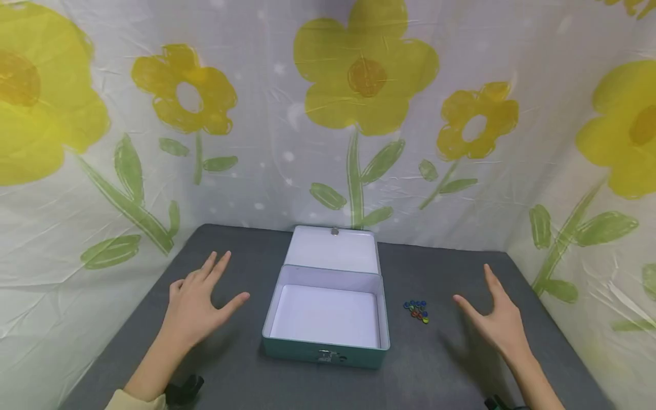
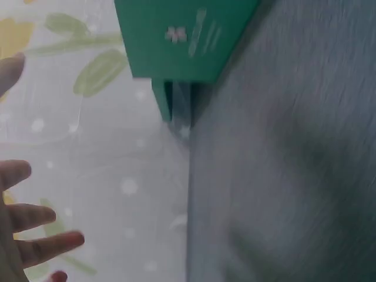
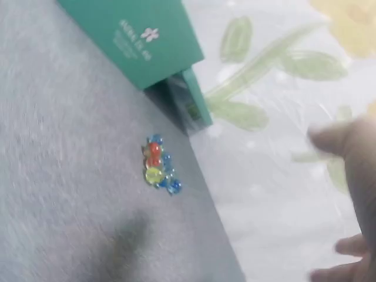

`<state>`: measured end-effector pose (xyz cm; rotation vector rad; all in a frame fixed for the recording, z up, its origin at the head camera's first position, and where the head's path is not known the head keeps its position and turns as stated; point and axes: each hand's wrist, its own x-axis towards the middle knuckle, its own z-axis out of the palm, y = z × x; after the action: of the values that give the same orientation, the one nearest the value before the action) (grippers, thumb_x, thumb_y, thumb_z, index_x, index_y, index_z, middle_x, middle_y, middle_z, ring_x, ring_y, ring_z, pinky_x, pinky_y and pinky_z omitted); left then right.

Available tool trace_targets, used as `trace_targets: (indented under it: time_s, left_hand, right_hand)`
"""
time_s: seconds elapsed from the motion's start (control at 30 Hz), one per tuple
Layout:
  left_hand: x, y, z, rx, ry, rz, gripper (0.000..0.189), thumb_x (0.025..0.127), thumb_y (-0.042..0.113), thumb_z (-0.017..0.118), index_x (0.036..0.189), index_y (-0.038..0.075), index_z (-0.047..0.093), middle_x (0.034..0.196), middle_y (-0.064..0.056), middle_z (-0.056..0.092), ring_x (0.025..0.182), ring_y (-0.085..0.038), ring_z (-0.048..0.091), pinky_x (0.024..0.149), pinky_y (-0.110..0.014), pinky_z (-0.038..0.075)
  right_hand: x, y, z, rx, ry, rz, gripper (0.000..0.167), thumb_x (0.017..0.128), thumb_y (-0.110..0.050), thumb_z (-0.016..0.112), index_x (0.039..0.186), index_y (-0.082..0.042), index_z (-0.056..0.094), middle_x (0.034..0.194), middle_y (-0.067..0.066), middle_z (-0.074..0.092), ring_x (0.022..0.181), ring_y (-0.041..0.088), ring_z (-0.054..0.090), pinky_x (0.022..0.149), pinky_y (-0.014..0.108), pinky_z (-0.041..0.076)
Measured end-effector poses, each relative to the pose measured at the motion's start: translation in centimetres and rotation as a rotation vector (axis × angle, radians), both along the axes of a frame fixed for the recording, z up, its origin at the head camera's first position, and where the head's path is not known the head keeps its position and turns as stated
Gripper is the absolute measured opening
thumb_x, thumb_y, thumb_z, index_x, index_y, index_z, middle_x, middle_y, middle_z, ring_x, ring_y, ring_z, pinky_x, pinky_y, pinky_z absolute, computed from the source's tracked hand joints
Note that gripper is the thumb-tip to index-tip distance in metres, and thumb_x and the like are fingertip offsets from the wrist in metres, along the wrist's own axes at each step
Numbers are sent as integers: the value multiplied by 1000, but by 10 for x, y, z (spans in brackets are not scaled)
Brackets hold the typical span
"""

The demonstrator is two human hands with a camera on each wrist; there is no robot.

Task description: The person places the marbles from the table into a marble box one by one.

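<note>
Two bare hands hang above the grey tabletop [image 1: 230, 370] in the head view, fingers loose and grasping nothing. The left hand [image 1: 196, 307] is at the lower left, thumb and fingers spread, its thumb pointing toward the box. The right hand [image 1: 499, 322] is at the lower right, thumb and forefinger parted; its other fingers are mostly hidden there.

Between them, in the lower middle of the frame, the green metal box [image 1: 292, 348] sits with its lid [image 1: 332, 250] tipped back and its white inside bare. Just right of it, a small cluster of marbles [image 3: 154, 174] lies on the tabletop: blue, red and yellow-green, probably about ten, though they are too small to count surely. A flowered curtain [image 1: 266, 171] fills the upper frame.
</note>
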<state>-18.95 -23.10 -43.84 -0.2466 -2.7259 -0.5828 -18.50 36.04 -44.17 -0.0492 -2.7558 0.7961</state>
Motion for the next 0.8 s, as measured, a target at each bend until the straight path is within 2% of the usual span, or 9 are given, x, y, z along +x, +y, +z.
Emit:
trace_targets:
  time_s: [0.13,0.23,0.33,0.43,0.53,0.6,0.8]
  left_hand:
    - [8,12,-15,162,80,-76,89,93,49,79,168,29,35,158,-18,51,122,-47,62,98,-71,32]
    - [11,22,-28,254,110,-135,86,91,39,84,165,28,42,148,-16,60,109,-37,68,97,-72,39]
    - [13,33,-38,312,81,-181,82,92,35,84,163,25,45,148,-14,62,103,-28,67,93,-72,45]
    - [15,42,-46,362,22,-211,79,94,35,82,163,24,45,151,-11,59,104,-23,64,89,-65,50]
    - [17,47,-52,396,-29,-225,78,95,36,81,163,25,45,154,-9,57,106,-19,63,89,-58,51]
    - [19,48,-55,408,-45,-231,78,95,36,81,163,26,45,155,-8,57,106,-18,63,90,-58,50]
    - [20,48,-62,446,-44,-254,78,92,34,84,161,29,48,154,-7,58,104,-13,62,94,-60,48]
  right_hand:
    - [2,3,-10,-86,-14,-8,90,103,-39,71,168,-2,21,151,36,50,121,54,64,81,57,60]
    - [1,6,-26,-151,-99,-9,76,104,-36,70,161,2,37,146,31,59,118,46,68,82,49,61]
    - [0,6,-42,-161,-161,-4,65,103,-35,73,153,1,51,141,26,64,116,41,71,80,43,61]
    - [0,5,-53,-134,-167,6,57,101,-31,76,145,1,60,134,23,69,107,34,73,77,38,59]
    - [-3,0,-58,-116,-138,17,50,99,-26,78,138,1,66,125,20,73,93,23,71,71,32,55]
    - [-6,-4,-61,-115,-119,30,46,98,-25,79,135,0,68,120,17,75,86,17,67,66,29,51]
    - [-14,-16,-69,-97,-66,44,39,94,-16,82,129,0,72,88,6,71,68,10,51,61,27,40]
